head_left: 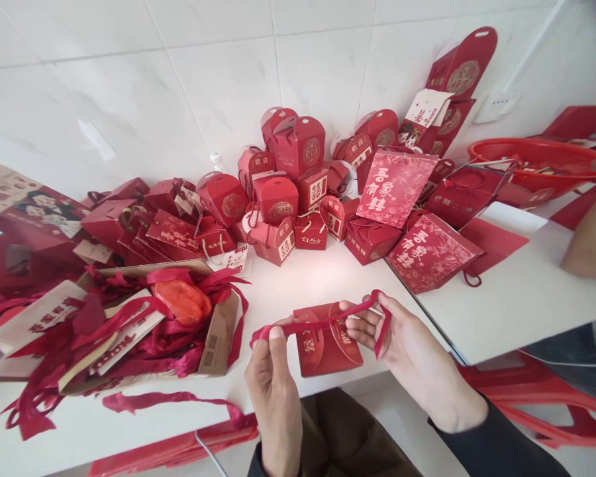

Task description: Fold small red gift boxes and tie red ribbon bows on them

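Stretches a narrow red ribbon (322, 322) taut between both hands, just above the front edge of the white table (506, 305). Pinches one end with the left hand (275, 384), thumb pressed to curled fingers and closed tight on the ribbon. Grips the other end with the right hand (410, 354), thumb and forefinger closed on it, other fingers loosely bent, with the tail of the ribbon hanging down across the palm. Holds the ribbon directly over a small flat-folded red paper gift box (328, 348) with gold characters, lying at the table's front edge between the two hands; cannot tell whether ribbon and box touch.

To the left, near the front-left corner: an open brown cardboard box (213, 338) stuffed with red ribbons, printed cards and a crumpled orange-red plastic bag (186, 301). Along the front edge: a loose red ribbon strip (169, 399). Along the far edge, against the white tiled wall: a heap of assembled red gift boxes (288, 192). At the far-right corner: a round red plastic basin (536, 165), and beside it another person's bare forearm (593, 238).
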`<action>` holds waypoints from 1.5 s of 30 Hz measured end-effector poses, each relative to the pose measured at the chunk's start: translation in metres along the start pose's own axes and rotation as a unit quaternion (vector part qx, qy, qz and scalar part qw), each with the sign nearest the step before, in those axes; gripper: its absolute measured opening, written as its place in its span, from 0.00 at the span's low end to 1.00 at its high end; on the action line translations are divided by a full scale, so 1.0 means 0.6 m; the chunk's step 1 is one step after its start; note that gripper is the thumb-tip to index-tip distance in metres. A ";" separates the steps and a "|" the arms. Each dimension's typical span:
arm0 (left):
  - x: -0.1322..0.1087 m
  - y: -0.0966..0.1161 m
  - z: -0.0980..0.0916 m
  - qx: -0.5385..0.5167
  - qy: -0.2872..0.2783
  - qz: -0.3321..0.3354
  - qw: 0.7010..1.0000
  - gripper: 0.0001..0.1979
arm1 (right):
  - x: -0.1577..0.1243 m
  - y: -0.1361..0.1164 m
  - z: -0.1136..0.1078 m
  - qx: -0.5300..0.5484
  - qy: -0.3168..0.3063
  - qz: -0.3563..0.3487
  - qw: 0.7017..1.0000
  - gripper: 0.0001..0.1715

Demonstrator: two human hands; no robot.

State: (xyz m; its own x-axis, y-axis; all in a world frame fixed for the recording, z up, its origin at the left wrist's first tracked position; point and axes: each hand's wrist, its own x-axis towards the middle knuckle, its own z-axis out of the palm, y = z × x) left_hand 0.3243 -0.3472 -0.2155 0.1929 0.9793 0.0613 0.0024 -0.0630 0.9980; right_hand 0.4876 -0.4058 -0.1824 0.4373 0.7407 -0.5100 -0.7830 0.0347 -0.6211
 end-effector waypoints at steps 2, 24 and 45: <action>-0.002 -0.001 0.002 -0.040 0.068 -0.047 0.996 0.21 | 0.000 -0.001 0.004 0.014 0.006 -0.002 1.000 0.12; 0.015 0.003 0.011 0.214 -0.151 0.124 0.957 0.27 | 0.017 0.009 -0.012 -0.014 -0.079 -0.012 0.997 0.24; 0.042 0.096 0.023 0.173 -0.223 0.042 0.958 0.12 | -0.026 -0.075 0.062 -0.535 -0.149 -0.291 0.779 0.11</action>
State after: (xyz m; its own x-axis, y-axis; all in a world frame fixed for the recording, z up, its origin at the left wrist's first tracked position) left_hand 0.3426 -0.3285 -0.1565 0.6065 0.7934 0.0520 0.2790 -0.2736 0.9205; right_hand 0.4994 -0.3939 -0.1243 0.3342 0.9367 0.1041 0.3952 -0.0390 -0.9178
